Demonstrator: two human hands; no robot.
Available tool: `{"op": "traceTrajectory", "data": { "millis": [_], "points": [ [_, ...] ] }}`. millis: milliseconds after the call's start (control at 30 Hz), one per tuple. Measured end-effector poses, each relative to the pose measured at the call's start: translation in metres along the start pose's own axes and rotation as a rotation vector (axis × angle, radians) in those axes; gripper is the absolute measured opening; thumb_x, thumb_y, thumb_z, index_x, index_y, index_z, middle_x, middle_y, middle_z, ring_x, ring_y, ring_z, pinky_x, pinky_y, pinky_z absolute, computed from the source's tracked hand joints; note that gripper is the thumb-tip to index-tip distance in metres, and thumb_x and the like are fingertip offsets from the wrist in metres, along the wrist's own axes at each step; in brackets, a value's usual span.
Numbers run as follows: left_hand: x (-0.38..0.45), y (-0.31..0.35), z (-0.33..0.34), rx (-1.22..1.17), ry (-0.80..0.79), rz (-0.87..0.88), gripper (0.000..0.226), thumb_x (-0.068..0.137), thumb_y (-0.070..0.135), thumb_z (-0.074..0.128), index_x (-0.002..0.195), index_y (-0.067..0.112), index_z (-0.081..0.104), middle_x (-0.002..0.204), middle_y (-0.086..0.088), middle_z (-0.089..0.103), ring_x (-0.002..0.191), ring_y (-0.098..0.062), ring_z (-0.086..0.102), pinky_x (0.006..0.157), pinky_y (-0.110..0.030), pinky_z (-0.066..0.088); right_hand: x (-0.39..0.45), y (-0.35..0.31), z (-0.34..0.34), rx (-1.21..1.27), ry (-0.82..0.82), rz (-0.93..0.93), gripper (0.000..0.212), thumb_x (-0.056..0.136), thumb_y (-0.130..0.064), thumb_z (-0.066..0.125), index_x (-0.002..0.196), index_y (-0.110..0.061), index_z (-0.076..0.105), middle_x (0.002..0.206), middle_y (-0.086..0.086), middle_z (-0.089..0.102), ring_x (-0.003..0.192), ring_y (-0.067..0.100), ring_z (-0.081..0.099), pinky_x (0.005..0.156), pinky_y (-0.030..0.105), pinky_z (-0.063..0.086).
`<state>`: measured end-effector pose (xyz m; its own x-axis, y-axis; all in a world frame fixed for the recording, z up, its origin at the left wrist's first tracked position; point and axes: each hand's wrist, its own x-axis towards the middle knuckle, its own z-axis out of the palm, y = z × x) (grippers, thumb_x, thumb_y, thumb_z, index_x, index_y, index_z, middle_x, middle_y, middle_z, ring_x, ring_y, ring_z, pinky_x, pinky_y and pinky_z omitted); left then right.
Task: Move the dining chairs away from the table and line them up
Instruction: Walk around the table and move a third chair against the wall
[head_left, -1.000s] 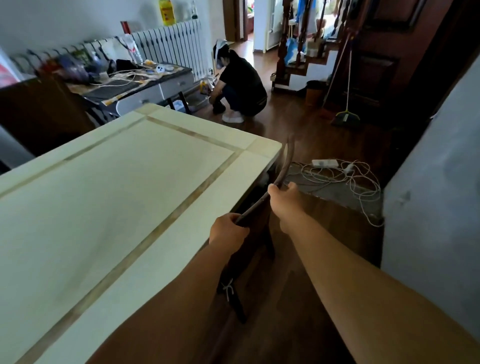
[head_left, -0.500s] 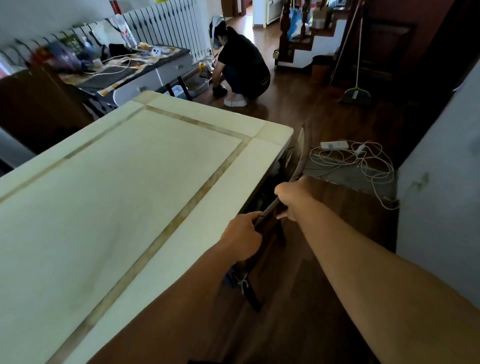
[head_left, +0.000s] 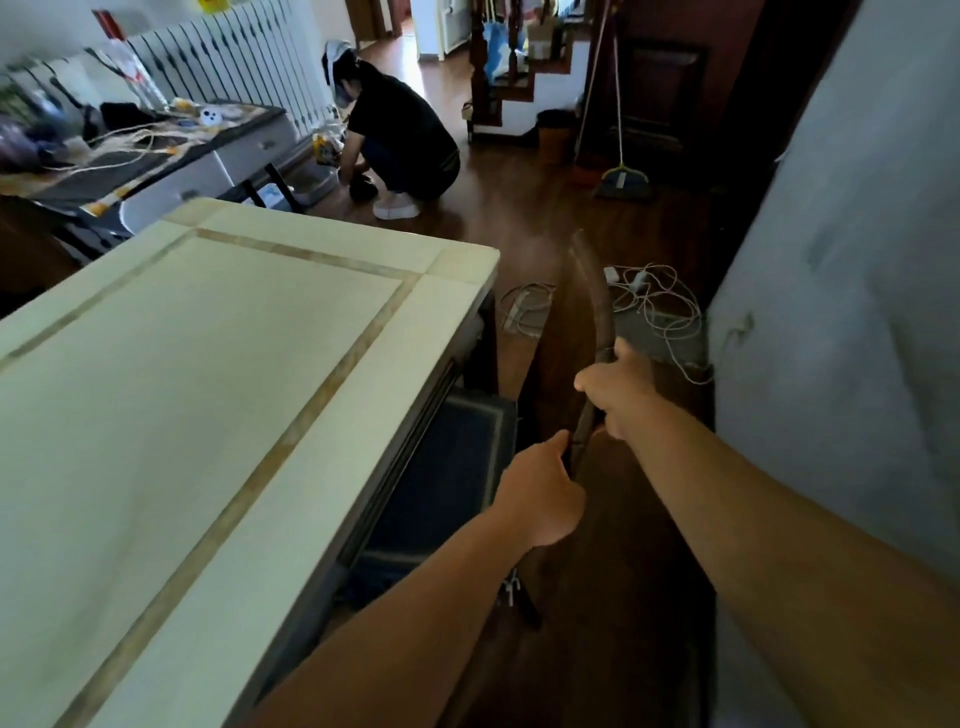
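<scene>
Dark curved wooden chair back (head_left: 589, 291) gripped by left hand (head_left: 540, 499) and right hand (head_left: 621, 392), fingers closed; blue seat (head_left: 447, 467) part under cream table (head_left: 208, 389), lining-up undone

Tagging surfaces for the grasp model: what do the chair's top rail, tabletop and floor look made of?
Top rail: likely wood, dark brown, dull sheen, curved; both hands grip it.
Tabletop: pale cream, smooth and hard, with tan inlaid strips; stone or laminate, cannot tell.
Floor: dark glossy wood planks or wood-look laminate, showing reflections.
</scene>
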<state>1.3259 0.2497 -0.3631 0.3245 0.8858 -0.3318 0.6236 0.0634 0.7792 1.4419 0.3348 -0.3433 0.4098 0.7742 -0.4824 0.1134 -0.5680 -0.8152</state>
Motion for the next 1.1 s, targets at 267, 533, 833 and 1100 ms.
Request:
{"op": "traceTrajectory", "data": {
  "millis": [267, 533, 833, 1100],
  "points": [
    [0.009, 0.047, 0.068, 0.044, -0.143, 0.037, 0.074, 0.084, 0.015, 0.051, 0.149, 0.021, 0.016, 0.097, -0.009, 0.065, 0.08, -0.024, 0.063, 0.047, -0.023, 0.04, 0.009, 0.03, -0.09, 0.098, 0.094, 0.02, 0.082, 0.082, 0.005, 0.057, 0.147, -0.03, 0.023, 0.148, 0.009, 0.039, 0.124, 0.037, 0.046, 0.091, 0.048, 0.049],
    [0.004, 0.103, 0.133, 0.041, -0.214, 0.134, 0.054, 0.085, 0.015, 0.055, 0.135, 0.012, 0.037, 0.093, -0.004, 0.06, 0.088, -0.024, 0.061, 0.074, -0.036, 0.051, 0.011, 0.057, -0.181, 0.101, 0.159, 0.033, 0.075, 0.081, 0.007, 0.057, 0.145, -0.024, 0.033, 0.139, 0.013, 0.049, 0.116, 0.038, 0.052, 0.093, 0.053, 0.049],
    [0.002, 0.14, 0.196, 0.113, -0.21, 0.175, 0.043, 0.082, 0.017, 0.058, 0.122, 0.015, 0.042, 0.106, -0.011, 0.062, 0.094, -0.03, 0.061, 0.081, -0.046, 0.053, 0.015, 0.085, -0.247, 0.057, 0.237, 0.014, 0.077, 0.079, 0.006, 0.06, 0.144, -0.024, 0.033, 0.138, 0.012, 0.05, 0.107, 0.03, 0.053, 0.082, 0.037, 0.048],
    [0.003, 0.149, 0.219, 0.099, -0.22, 0.239, 0.033, 0.081, 0.02, 0.058, 0.11, 0.015, 0.043, 0.102, -0.011, 0.06, 0.088, -0.03, 0.059, 0.074, -0.044, 0.051, 0.017, 0.099, -0.27, 0.066, 0.246, 0.026, 0.077, 0.081, 0.004, 0.059, 0.145, -0.027, 0.031, 0.141, 0.012, 0.047, 0.118, 0.034, 0.05, 0.083, 0.041, 0.048]
  ]
}}
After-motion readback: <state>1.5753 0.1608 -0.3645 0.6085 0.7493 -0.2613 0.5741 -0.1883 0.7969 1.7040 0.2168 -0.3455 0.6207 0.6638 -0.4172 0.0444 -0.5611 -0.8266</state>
